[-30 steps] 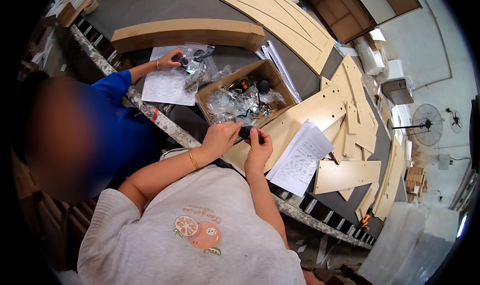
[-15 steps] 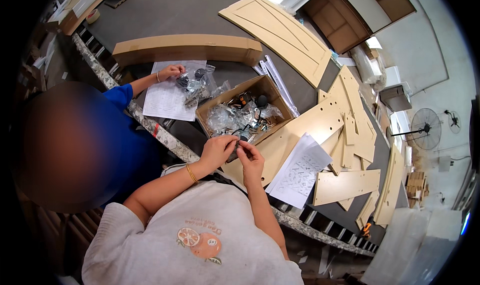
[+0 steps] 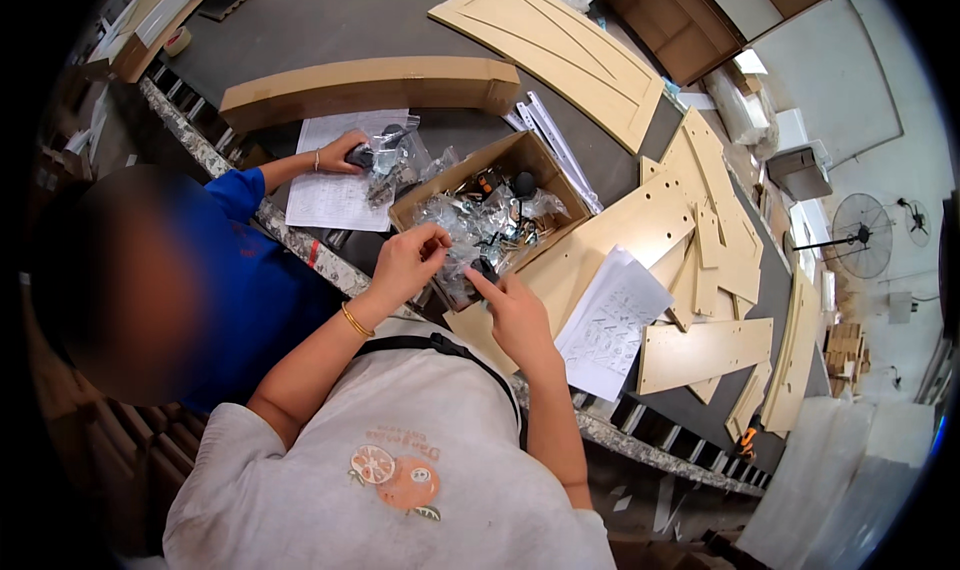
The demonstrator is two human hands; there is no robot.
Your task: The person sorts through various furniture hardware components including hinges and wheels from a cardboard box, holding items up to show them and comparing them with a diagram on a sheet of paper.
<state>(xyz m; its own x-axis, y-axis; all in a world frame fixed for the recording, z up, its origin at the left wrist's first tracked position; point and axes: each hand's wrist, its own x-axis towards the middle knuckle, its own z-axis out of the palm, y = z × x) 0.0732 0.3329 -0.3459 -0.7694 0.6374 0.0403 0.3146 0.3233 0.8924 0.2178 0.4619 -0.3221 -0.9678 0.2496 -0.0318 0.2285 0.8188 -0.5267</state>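
Observation:
My left hand (image 3: 408, 266), with gold bangles at the wrist, hovers over the near side of an open cardboard box (image 3: 420, 210). Its thumb and fingers are pinched together; what they hold, if anything, is too small to name. Just to the right, my right hand (image 3: 522, 322) has its index finger stretched toward a clear plastic bag (image 3: 455, 282) and seems to hold that bag, though the lower fingers are hidden. A black part (image 3: 484, 269) shows beside the fingertip. Inside the box lie several clear bags of metal hardware (image 3: 480, 215) and black pieces.
At the left, a co-worker's hand (image 3: 340, 154) holds a black part near hardware bags (image 3: 398, 170) over a printed sheet (image 3: 325, 195). A long carton (image 3: 370, 88) lies behind. Wooden panels (image 3: 610, 240), instruction sheets (image 3: 615, 320) and white rails (image 3: 560, 150) lie to the right.
My hands have moved apart: the left one rose up and leftward, the right shifted rightward. The co-worker's hand now has a black part in it.

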